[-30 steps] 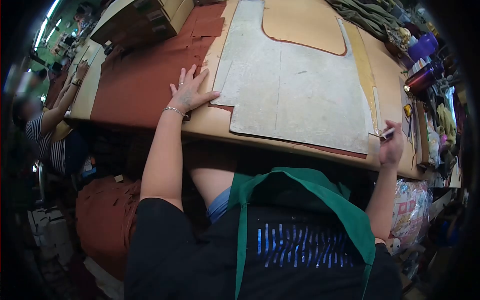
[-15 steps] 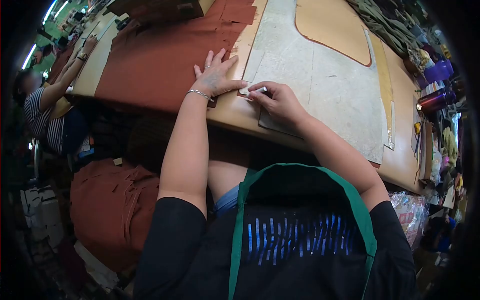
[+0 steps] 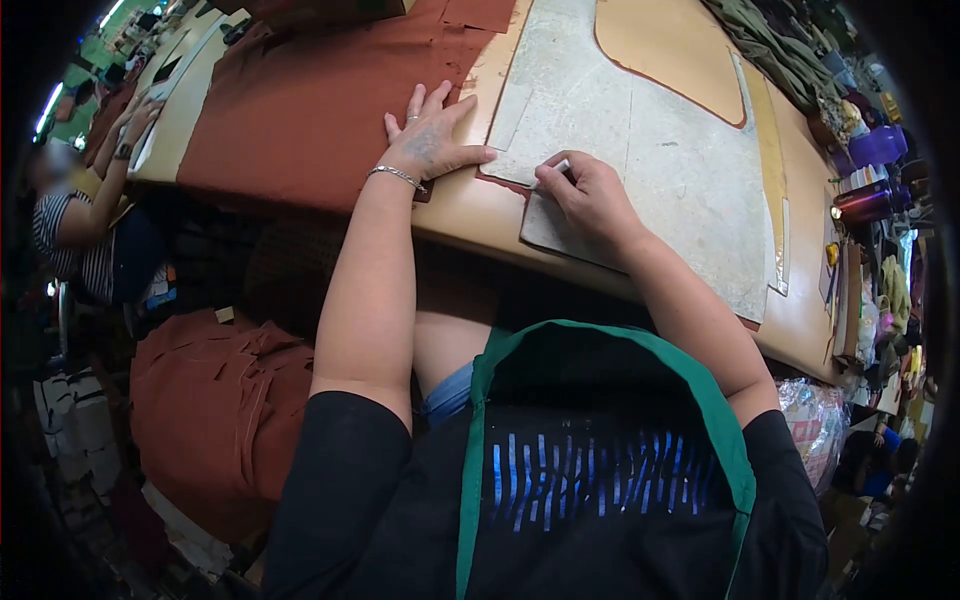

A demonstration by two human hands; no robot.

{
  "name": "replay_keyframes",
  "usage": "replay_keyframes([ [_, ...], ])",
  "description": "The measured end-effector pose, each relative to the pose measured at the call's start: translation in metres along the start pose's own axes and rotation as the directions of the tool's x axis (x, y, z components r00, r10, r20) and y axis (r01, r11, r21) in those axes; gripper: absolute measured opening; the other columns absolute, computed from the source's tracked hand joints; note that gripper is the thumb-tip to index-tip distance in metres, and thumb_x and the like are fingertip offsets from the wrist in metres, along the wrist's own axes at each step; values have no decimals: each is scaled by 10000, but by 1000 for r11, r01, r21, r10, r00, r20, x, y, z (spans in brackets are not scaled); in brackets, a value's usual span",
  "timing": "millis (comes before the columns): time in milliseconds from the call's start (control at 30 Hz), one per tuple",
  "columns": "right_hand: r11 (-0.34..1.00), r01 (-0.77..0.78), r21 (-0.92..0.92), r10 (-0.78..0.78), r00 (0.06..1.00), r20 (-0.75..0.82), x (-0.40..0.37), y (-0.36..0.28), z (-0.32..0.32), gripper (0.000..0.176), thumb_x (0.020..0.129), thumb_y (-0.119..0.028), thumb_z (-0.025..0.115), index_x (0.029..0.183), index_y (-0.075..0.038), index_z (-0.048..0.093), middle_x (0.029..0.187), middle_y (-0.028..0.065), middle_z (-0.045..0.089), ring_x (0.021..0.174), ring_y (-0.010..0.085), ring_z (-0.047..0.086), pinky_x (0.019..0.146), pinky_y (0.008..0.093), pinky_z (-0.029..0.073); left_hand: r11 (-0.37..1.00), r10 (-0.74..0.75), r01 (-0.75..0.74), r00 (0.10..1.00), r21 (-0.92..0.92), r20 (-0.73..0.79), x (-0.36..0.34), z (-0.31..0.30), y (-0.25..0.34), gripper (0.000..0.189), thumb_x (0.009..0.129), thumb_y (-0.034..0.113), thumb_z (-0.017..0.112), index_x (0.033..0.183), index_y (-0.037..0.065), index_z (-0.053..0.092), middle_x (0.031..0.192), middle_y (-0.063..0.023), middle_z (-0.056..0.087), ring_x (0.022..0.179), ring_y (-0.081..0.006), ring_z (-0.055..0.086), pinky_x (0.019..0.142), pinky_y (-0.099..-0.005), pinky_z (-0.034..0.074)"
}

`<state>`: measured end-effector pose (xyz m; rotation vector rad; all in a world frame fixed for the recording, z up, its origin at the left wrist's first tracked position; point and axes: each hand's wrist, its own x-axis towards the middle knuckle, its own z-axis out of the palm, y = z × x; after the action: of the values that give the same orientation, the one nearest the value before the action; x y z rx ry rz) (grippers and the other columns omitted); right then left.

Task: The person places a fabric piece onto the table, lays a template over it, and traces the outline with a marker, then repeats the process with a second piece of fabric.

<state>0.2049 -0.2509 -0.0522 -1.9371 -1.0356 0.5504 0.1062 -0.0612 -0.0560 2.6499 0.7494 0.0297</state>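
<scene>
A stick of white chalk (image 3: 563,166) is pinched in my right hand (image 3: 592,198), beside the notched lower edge of a large pale grey pattern sheet (image 3: 680,190). Reddish-brown cloth (image 3: 515,183) shows in a thin strip along that edge. My left hand (image 3: 432,145) lies with its fingers spread over the edge of a wide piece of reddish-brown cloth (image 3: 300,120). Its thumb rests on the pattern's left corner. Whatever mark the chalk makes is hidden by my right hand.
The tan table (image 3: 465,215) has its near edge close to my body. Dark green cloth (image 3: 770,50) and a purple tumbler (image 3: 872,203) are at the right. Reddish-brown cloth pieces (image 3: 215,420) are heaped below left. Another person (image 3: 85,215) works at the far left.
My right hand has moved right along the pattern's lower edge with the chalk, away from my left thumb. My left hand stays almost in place. The other person's arms have shifted.
</scene>
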Motion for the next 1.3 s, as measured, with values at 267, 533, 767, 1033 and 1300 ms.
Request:
replay_keyframes([
  [267, 969, -1, 247, 8, 1000, -28, -54, 10, -48, 179, 850, -198, 554, 868, -24, 594, 657, -33, 535, 580, 29, 404, 528, 187, 355, 994, 41, -38, 999, 102, -22, 3, 5, -2, 851, 586, 585, 641, 1289, 186, 375, 1418, -92, 169, 1316, -313, 64, 970, -627, 63],
  [533, 933, 10, 360, 101, 953, -287, -172, 79, -108, 182, 850, -187, 545, 915, -21, 584, 814, 9, 578, 703, 72, 508, 643, 215, 425, 881, 465, -456, 884, 125, -48, -36, 39, 92, 548, 809, 374, 501, 1301, 187, 349, 1410, -74, 194, 1308, -321, 110, 939, -651, 138],
  [767, 993, 30, 113, -7, 981, -193, -171, 69, -107, 149, 832, -156, 550, 914, -39, 594, 798, 72, 568, 787, 152, 519, 741, 261, 398, 880, 403, -411, 911, 237, 85, -42, 56, 121, 504, 850, 437, 398, 1318, 271, 317, 1412, -57, 197, 1304, -319, 130, 939, -651, 125],
  [1033, 953, 268, -141, -287, 948, -141, -123, 49, -59, 131, 778, -157, 594, 848, -47, 592, 784, 106, 576, 775, 263, 519, 715, 346, 415, 874, 422, -416, 906, 249, 31, -41, 61, 118, 499, 839, 467, 415, 1297, 278, 352, 1404, -46, 221, 1299, -288, 164, 942, -638, 141],
  [1300, 898, 395, -193, -417, 905, -89, -94, 41, -31, 107, 773, -151, 592, 831, -61, 595, 773, 104, 550, 791, 261, 505, 729, 344, 410, 878, 442, -432, 897, 205, -3, -37, 65, 110, 510, 826, 519, 407, 1277, 282, 382, 1384, -58, 262, 1291, -294, 187, 949, -634, 144],
])
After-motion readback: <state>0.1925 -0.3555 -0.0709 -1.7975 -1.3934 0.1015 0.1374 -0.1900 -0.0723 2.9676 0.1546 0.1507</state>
